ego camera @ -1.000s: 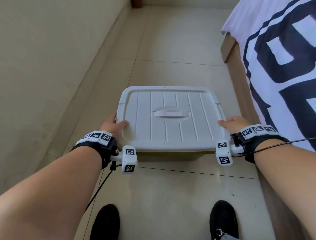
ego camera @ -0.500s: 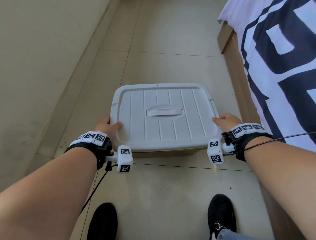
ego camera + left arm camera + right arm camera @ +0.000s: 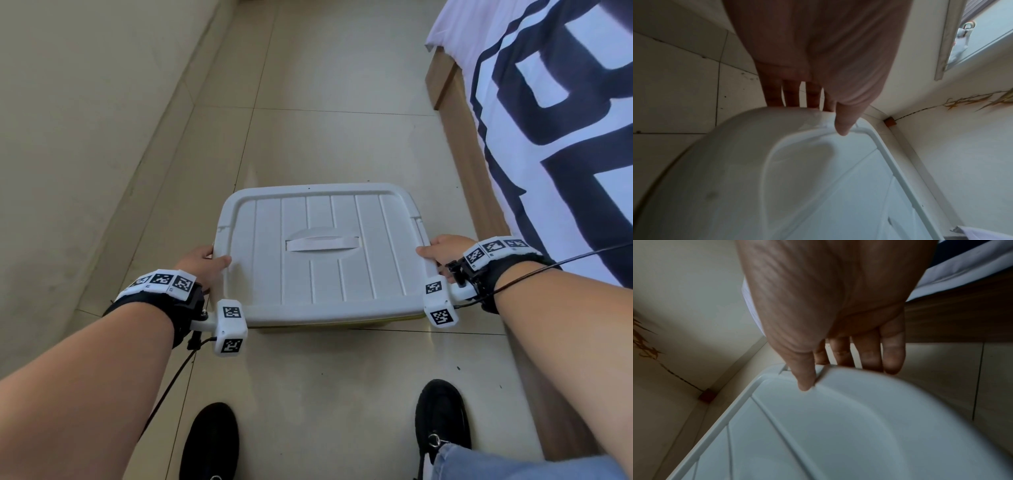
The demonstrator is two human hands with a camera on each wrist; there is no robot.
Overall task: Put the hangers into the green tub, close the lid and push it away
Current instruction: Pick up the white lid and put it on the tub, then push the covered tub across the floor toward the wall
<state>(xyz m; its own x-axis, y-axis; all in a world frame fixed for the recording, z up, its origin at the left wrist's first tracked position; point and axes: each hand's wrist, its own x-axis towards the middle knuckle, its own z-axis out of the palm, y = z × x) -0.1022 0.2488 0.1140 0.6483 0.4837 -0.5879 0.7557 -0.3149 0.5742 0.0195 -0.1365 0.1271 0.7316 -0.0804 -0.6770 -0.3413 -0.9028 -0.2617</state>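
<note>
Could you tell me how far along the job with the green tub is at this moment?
Done, by the look of it: the white lid sits flat on the green tub; no hangers are in view, so whether they are inside is hidden. In hand: the left hand and right hand grip the lid's side edges, thumbs on top. Left: pushing it away along the floor; the push may already be under way.

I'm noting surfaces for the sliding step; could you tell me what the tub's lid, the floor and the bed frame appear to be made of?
Lid: apparently moulded plastic, whitish, smooth, slightly glossy, with raised ribs and a moulded handle.
Floor: seemingly glazed ceramic tile, beige, with grout lines and a soft sheen.
Bed frame: wood or wood-look laminate, brown with a grain pattern; which of the two cannot be told.
</note>
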